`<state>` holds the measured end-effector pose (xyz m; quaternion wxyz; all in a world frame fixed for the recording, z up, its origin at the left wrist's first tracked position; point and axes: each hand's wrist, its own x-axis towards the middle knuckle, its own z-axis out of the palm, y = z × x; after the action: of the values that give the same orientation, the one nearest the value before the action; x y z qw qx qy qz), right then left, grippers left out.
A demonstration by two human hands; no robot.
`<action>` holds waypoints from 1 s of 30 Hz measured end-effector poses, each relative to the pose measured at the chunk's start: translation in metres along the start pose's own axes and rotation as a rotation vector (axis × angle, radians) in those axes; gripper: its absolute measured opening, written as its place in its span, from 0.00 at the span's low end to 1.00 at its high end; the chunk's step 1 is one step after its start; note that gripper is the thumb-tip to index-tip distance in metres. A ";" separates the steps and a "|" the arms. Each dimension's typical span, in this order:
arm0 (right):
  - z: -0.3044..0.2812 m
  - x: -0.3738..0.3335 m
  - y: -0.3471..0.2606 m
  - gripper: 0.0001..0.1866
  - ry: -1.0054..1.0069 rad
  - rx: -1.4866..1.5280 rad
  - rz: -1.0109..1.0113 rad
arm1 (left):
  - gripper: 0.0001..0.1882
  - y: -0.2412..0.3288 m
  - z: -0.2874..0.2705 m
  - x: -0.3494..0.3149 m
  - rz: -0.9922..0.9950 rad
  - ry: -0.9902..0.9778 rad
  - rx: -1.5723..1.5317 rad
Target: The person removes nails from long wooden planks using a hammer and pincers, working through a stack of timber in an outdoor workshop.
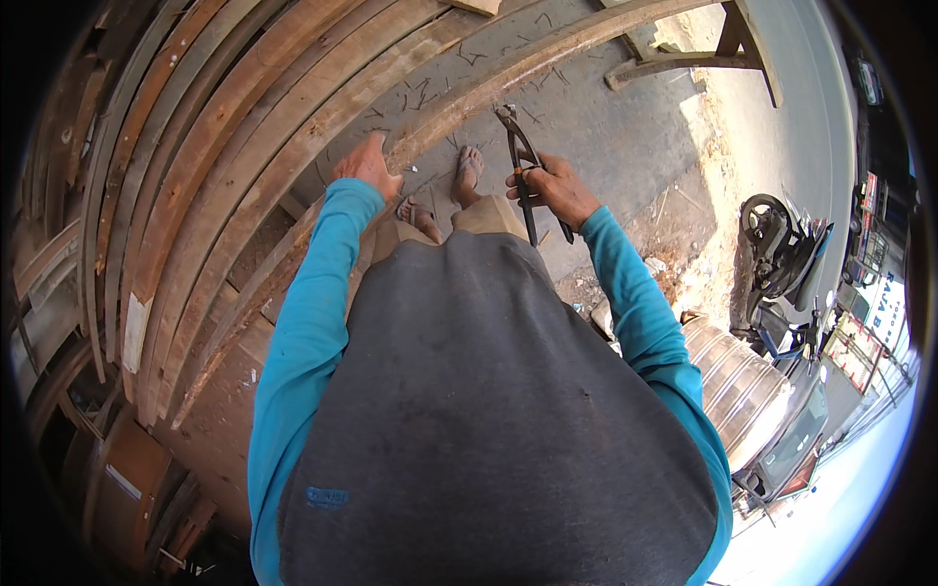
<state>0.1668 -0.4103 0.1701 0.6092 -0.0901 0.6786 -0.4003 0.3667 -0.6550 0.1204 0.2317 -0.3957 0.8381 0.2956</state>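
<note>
Long turquoise sleeves reaching to the wrists of the left hand [368, 166] and right hand [553, 188]. Dark grey, dusty top over the torso, small blue patch near its hem. Tan trousers. Bare feet in sandals.

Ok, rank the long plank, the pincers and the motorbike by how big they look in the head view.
1. Long plank under the left hand, spanning much of the picture.
2. Motorbike, though it stands farther off, so its true size is understated.
3. Pincers in the right hand.
</note>
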 end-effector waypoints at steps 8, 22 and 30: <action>-0.023 0.011 -0.029 0.29 -0.135 0.041 0.185 | 0.36 -0.006 0.029 -0.009 0.101 0.213 0.071; -0.055 0.004 -0.052 0.30 -0.130 -0.053 0.195 | 0.35 -0.003 0.037 -0.013 0.100 0.267 0.124; -0.073 0.011 -0.057 0.28 -0.220 -0.089 0.230 | 0.36 -0.001 0.038 -0.016 0.094 0.287 0.133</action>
<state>0.0776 -0.4236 0.1946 0.7171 -0.0821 0.6307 -0.2850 0.3827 -0.6218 0.1029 0.1213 -0.3781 0.8978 0.1907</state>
